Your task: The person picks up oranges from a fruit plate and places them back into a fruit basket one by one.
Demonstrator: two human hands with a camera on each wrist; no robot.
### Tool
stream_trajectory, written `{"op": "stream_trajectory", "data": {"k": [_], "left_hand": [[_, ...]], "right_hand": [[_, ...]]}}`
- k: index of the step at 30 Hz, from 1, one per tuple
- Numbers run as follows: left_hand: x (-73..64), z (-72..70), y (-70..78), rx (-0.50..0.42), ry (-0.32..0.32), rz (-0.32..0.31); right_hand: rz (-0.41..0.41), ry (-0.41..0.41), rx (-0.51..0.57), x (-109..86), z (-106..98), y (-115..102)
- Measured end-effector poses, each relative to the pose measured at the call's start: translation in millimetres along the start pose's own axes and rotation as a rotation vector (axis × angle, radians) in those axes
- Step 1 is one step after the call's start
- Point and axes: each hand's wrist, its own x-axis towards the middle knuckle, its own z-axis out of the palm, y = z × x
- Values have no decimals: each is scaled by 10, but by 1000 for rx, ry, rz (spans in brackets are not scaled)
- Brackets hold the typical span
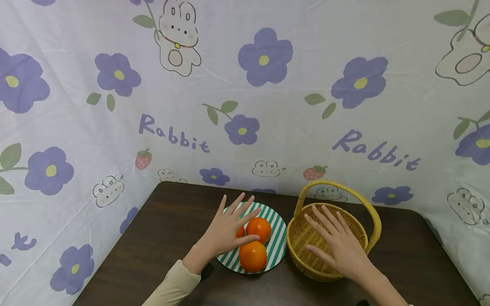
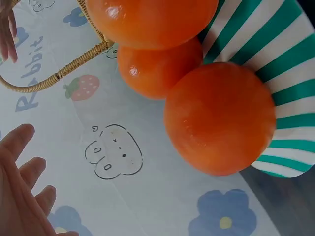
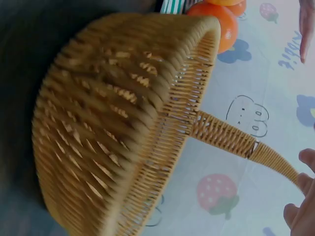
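Note:
In the head view my left hand (image 1: 229,227) is spread, fingers straight, above a round plate (image 1: 274,244) with green and white stripes. Three oranges lie on that plate: a front orange (image 1: 253,256), one behind it (image 1: 260,228), and a third partly hidden by the hand. The left wrist view shows the oranges (image 2: 220,118) close up, with nothing held in the left fingers (image 2: 29,172). To the right, my right hand (image 1: 338,244) extends flat with spread fingers over a yellow wicker basket (image 1: 302,255), whose arched handle (image 1: 344,187) rises behind the hand.
Plate and basket stand side by side on a dark wooden table (image 1: 153,238). Behind the table hangs a white cloth (image 1: 291,110) printed with purple flowers, rabbits and strawberries. The basket handle sticks up near the cloth at the table's back edge.

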Motion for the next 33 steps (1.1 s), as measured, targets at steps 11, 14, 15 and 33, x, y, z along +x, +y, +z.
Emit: {"op": "stream_trajectory", "data": {"k": [11, 14, 15, 33], "left_hand": [[-175, 167, 61, -161, 105, -64], [-211, 200, 86, -201, 139, -68], [-221, 210, 92, -214, 148, -68], [-374, 472, 284, -327, 212, -51]], "right_hand": [[152, 80, 124, -236, 99, -96], [177, 101, 152, -291, 117, -93], [187, 108, 161, -310, 125, -92], [275, 182, 266, -650, 269, -24]]}}
